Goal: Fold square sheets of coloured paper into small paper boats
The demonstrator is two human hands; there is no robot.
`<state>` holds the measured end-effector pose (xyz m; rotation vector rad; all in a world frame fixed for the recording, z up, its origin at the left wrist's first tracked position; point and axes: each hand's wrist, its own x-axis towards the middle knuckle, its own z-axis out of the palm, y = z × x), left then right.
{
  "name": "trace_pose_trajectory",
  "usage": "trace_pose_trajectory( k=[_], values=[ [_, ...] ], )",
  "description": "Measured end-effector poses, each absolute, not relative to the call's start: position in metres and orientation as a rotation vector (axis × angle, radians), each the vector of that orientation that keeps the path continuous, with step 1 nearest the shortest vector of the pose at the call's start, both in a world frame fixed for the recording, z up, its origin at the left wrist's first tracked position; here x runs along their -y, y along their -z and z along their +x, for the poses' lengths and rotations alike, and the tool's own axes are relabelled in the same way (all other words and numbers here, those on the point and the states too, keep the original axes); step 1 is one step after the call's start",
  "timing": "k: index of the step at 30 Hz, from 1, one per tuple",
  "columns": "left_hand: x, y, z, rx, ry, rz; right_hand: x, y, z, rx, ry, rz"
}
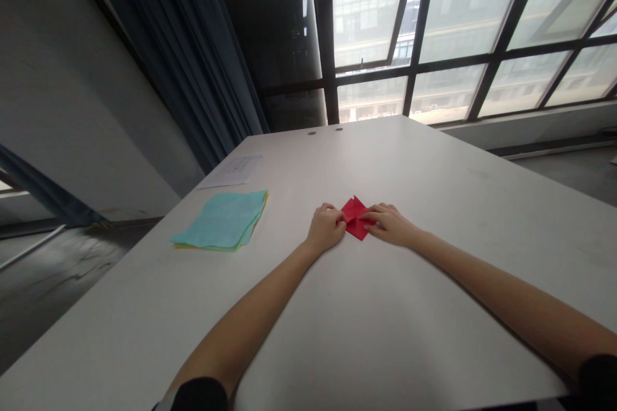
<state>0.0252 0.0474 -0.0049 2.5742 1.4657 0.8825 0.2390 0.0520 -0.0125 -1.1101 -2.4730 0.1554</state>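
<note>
The left hand (326, 228), fingers curled, grasps the left corner of the folded red paper (355, 230); the right hand (391, 225) lays its fingers over the right side, though whether they pinch cannot be told. The paper lies between both, neither nearer, corners pointing near and far, on the white table (366, 321).

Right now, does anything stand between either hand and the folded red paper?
Nothing visible does: the left hand and the right hand already touch the folded red paper from either side. The stack of coloured paper sheets lies off to the left, apart from both hands.
</note>
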Motion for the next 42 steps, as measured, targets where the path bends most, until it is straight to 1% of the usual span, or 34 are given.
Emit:
trace_pose_trajectory(
  k=[6, 12, 25, 30, 42],
  values=[
    [-0.042, -0.002, 0.03, -1.536, -0.632, 2.635, -0.052, 0.013, 0.239, 2.472, -0.137, -1.111],
    [-0.036, -0.003, 0.035, -1.616, -0.632, 2.678, -0.052, 0.013, 0.239, 2.475, -0.137, -1.107],
    [-0.028, -0.004, 0.04, -1.599, -0.486, 2.786, -0.05, 0.009, 0.237, 2.534, -0.137, -1.117],
    [-0.028, -0.006, 0.041, -1.587, -0.519, 2.791, -0.051, 0.011, 0.237, 2.526, -0.131, -1.116],
    [-0.024, -0.013, 0.042, -1.822, -0.317, 2.848, -0.053, 0.012, 0.238, 2.539, -0.103, -1.126]
  ],
)
